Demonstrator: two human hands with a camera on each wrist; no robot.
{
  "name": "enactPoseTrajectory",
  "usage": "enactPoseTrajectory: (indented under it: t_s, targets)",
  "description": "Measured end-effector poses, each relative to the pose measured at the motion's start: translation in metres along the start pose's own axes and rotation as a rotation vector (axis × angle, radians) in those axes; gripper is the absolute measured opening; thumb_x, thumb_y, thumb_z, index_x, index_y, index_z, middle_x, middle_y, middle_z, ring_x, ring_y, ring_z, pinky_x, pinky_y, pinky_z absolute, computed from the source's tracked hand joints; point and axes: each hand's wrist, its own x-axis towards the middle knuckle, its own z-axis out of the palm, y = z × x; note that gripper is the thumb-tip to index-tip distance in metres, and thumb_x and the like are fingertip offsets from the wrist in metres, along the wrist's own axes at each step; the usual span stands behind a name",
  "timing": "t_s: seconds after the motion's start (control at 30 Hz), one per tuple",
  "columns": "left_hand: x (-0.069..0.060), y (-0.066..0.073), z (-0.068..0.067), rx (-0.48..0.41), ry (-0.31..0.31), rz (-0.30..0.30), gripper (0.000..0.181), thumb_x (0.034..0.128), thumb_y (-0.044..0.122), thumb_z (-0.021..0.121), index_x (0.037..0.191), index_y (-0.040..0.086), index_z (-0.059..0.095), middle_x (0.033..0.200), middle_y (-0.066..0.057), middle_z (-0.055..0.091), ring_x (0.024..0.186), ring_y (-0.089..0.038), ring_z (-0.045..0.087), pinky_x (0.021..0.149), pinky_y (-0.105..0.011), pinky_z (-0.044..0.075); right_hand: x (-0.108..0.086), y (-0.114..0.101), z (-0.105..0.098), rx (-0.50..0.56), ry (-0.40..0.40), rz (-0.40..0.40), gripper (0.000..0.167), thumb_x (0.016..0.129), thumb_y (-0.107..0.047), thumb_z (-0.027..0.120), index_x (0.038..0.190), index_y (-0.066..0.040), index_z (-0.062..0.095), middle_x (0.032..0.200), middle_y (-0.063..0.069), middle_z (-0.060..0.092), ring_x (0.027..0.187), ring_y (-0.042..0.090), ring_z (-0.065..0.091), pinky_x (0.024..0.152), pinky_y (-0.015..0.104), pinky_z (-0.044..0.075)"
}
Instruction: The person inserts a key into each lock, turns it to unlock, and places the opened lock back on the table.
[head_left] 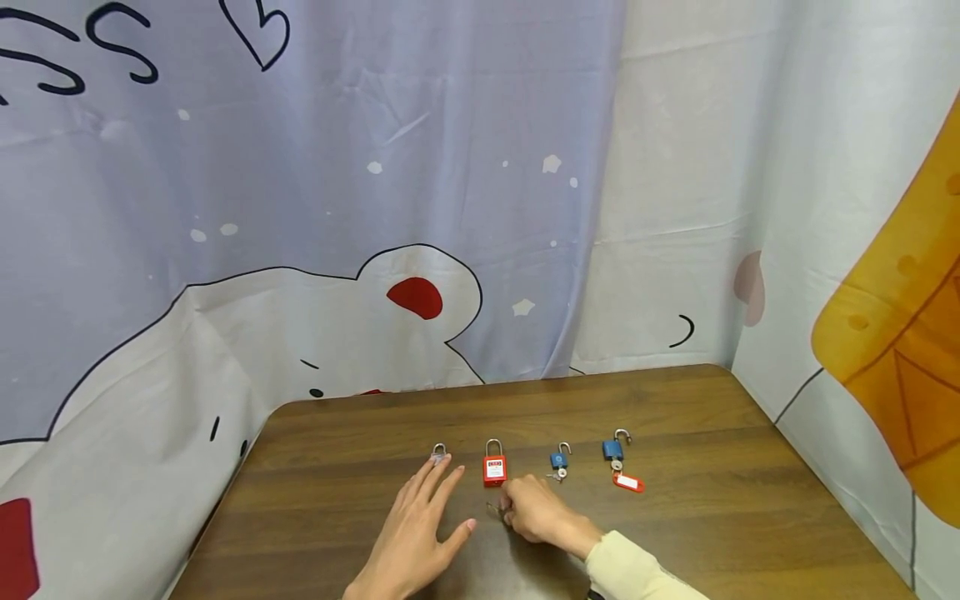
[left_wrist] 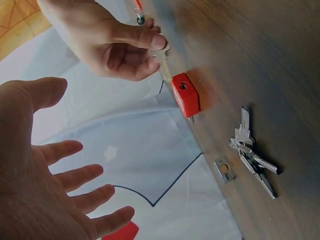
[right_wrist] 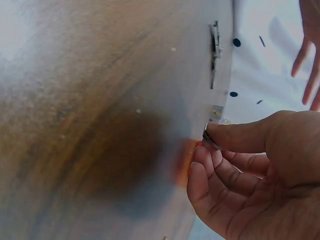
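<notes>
My right hand (head_left: 540, 510) pinches a metal key (left_wrist: 162, 54) between thumb and fingers. The key's blade points toward the keyhole side of a red padlock (head_left: 494, 473); whether it touches the lock cannot be told. That padlock lies on the table, its shackle toward the back and a white label on its face. With fingers spread, my left hand (head_left: 414, 533) hovers over the table and holds nothing. Past its fingertips lies a small silver padlock (left_wrist: 224, 170), partly covered in the head view. Near this padlock is a bunch of folded metal pieces (left_wrist: 247, 150), hidden in the head view.
To the right lie a small blue padlock (head_left: 558, 461) with keys and a larger blue padlock (head_left: 612, 450) with a red key tag (head_left: 627, 482), both with shackles swung out. A printed curtain (head_left: 450, 167) hangs behind the wooden table (head_left: 720, 500).
</notes>
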Motion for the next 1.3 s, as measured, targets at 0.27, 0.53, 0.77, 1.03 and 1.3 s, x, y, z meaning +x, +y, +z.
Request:
enactPoseTrajectory:
  t_s: [0.27,0.53,0.77,1.03,1.3]
  targets:
    - [0.001,0.000,0.000,0.001,0.020,0.007,0.070,0.0855,0.049,0.070,0.146,0.021,0.046,0.155,-0.005,0.041,0.144,-0.029,0.037,0.111,-0.052,0.038,-0.004,-0.001,-0.015,0.055,0.026,-0.014,0.013,0.075,-0.005,0.073,0.076,-0.015,0.064,0.063,-0.011,0.054,0.056,0.004,0.046,0.052,0.021,0.039]
    - [0.002,-0.001,-0.001,0.002,0.053,0.024,0.070,0.0842,0.049,0.070,0.144,0.020,0.049,0.153,-0.004,0.044,0.143,-0.028,0.039,0.109,-0.051,0.041,-0.007,0.000,-0.028,0.066,0.097,-0.068,0.014,0.075,-0.003,0.072,0.075,-0.013,0.062,0.060,-0.009,0.054,0.057,0.001,0.044,0.052,0.020,0.037]
    - [0.007,0.002,-0.005,-0.008,0.064,0.025,0.070,0.0849,0.050,0.070,0.144,0.020,0.048,0.153,-0.003,0.044,0.142,-0.028,0.039,0.110,-0.051,0.040,-0.012,-0.001,-0.045,0.083,0.113,-0.052,0.013,0.080,-0.007,0.074,0.078,-0.014,0.063,0.064,-0.010,0.059,0.059,-0.002,0.047,0.057,0.021,0.040]
    - [0.014,0.007,-0.009,-0.016,0.101,0.055,0.069,0.0849,0.049,0.070,0.144,0.020,0.048,0.151,0.000,0.047,0.141,-0.026,0.042,0.109,-0.049,0.042,-0.019,-0.004,-0.073,0.104,0.119,-0.007,0.013,0.084,-0.009,0.074,0.080,-0.015,0.064,0.067,-0.011,0.057,0.061,0.000,0.047,0.060,0.023,0.039]
    - [0.027,0.019,-0.015,-0.057,0.122,0.090,0.066,0.0875,0.047,0.068,0.145,0.021,0.047,0.150,0.000,0.047,0.139,-0.024,0.045,0.112,-0.046,0.040,-0.028,-0.006,-0.098,0.107,0.178,-0.010,0.012,0.083,-0.010,0.076,0.081,-0.016,0.066,0.067,-0.011,0.056,0.061,-0.002,0.047,0.057,0.019,0.039]
